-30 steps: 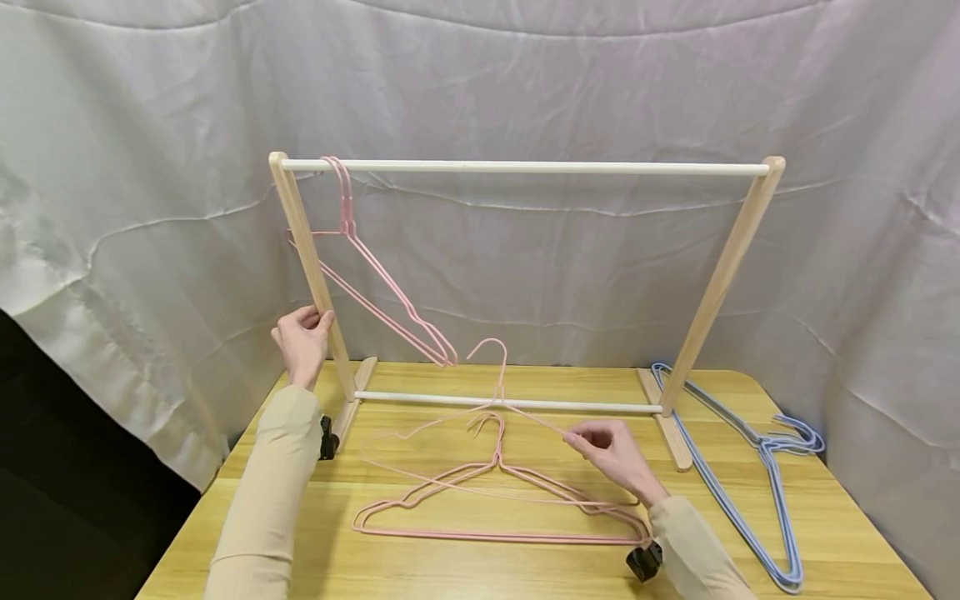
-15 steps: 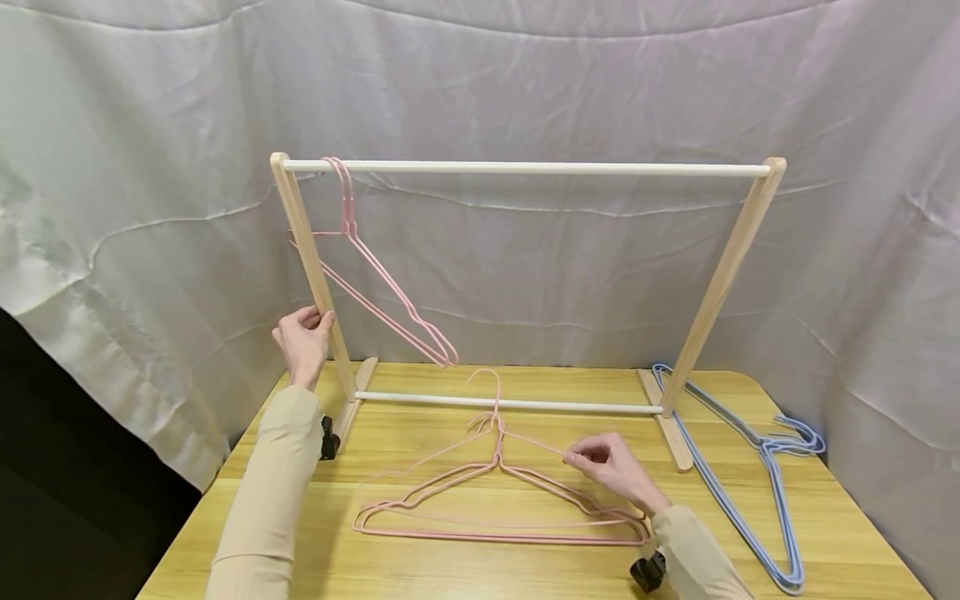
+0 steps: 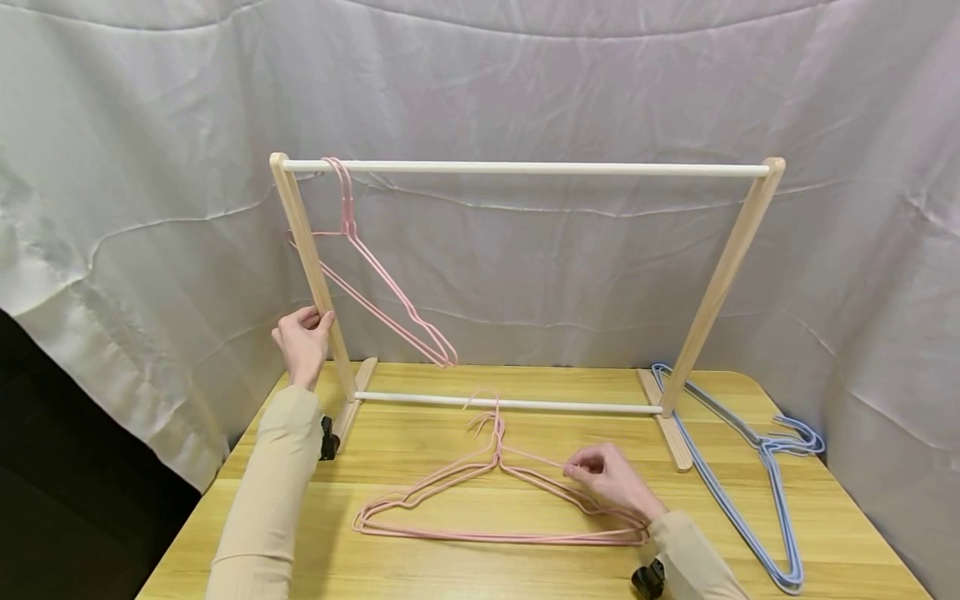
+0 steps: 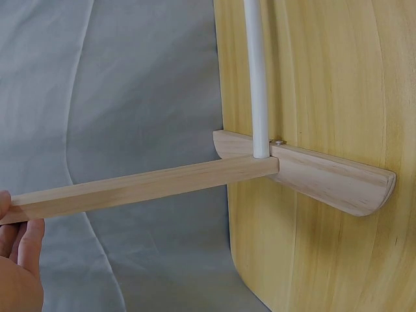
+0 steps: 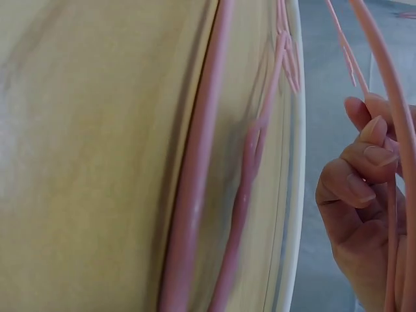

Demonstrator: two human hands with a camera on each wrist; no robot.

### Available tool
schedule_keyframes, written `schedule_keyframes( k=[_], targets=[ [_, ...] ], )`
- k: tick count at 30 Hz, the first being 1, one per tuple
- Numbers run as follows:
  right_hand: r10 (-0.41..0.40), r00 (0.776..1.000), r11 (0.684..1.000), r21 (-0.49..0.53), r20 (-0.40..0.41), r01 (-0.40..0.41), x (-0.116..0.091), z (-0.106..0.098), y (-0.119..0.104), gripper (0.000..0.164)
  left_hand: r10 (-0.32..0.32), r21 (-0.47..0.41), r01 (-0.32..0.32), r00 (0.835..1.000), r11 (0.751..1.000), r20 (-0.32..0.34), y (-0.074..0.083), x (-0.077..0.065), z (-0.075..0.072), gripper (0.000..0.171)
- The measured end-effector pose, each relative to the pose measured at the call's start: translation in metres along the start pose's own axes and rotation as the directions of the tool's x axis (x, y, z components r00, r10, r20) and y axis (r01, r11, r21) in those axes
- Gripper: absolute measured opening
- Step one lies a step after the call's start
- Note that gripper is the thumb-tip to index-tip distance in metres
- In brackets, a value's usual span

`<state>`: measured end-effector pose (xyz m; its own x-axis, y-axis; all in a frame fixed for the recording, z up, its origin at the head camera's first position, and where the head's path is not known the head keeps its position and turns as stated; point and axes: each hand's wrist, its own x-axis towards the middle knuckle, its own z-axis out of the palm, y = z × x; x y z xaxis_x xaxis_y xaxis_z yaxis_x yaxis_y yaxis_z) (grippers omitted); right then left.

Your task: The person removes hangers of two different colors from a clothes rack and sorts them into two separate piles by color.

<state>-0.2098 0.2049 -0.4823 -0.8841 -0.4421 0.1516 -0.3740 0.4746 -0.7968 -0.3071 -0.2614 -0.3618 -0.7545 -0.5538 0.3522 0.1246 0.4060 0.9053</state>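
Note:
My left hand (image 3: 302,342) grips the left wooden post (image 3: 308,250) of a clothes rack, fingers and thumb around it; the left wrist view shows the fingertips at the post (image 4: 143,186). My right hand (image 3: 611,479) pinches a pink wire hanger (image 3: 532,456) by its right shoulder. That hanger lies close over several pink hangers (image 3: 480,537) on the table, nearly lined up with them, its hook pointing toward the rack. In the right wrist view, the right hand (image 5: 354,214) has curled fingers on the thin pink wire.
A few pink hangers (image 3: 381,273) hang from the left end of the rack's white top rod (image 3: 540,168). Blue hangers (image 3: 777,500) lie on the table by the right foot (image 3: 675,442) of the rack. A lower white bar (image 3: 570,406) joins the posts. Grey curtains (image 3: 525,267) surround the table.
My right hand has lowered the pink hanger toward the hangers on the table, its hook dropping from above the lower bar down to it. The left hand has stayed at the post.

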Motion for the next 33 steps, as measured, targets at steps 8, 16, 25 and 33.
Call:
schedule_keyframes(
  k=[8, 16, 25, 33],
  targets=[
    [0.065, 0.998, 0.998, -0.015, 0.0, -0.065, -0.0002, 0.0059, 0.0028, 0.016, -0.008, 0.001, 0.008, 1.0, 1.0, 0.014, -0.0007, 0.0004, -0.0007, 0.031],
    [0.076, 0.997, 0.996, -0.048, 0.011, -0.076, -0.0009, 0.0065, 0.0049, 0.014, -0.012, 0.003, 0.012, 1.0, 1.0, 0.012, -0.0008, 0.0005, -0.0009, 0.03],
    [0.052, 0.998, 0.995, -0.085, 0.037, -0.048, 0.0, 0.006, 0.0081, 0.014, -0.018, 0.007, 0.017, 1.0, 1.0, 0.013, -0.0016, 0.0015, 0.0005, 0.031],
    [0.052, 0.997, 0.993, -0.107, 0.052, -0.046, 0.0005, 0.0052, 0.0095, 0.012, -0.02, 0.011, 0.02, 1.0, 1.0, 0.014, 0.0, 0.0008, -0.0002, 0.031]
  ],
)
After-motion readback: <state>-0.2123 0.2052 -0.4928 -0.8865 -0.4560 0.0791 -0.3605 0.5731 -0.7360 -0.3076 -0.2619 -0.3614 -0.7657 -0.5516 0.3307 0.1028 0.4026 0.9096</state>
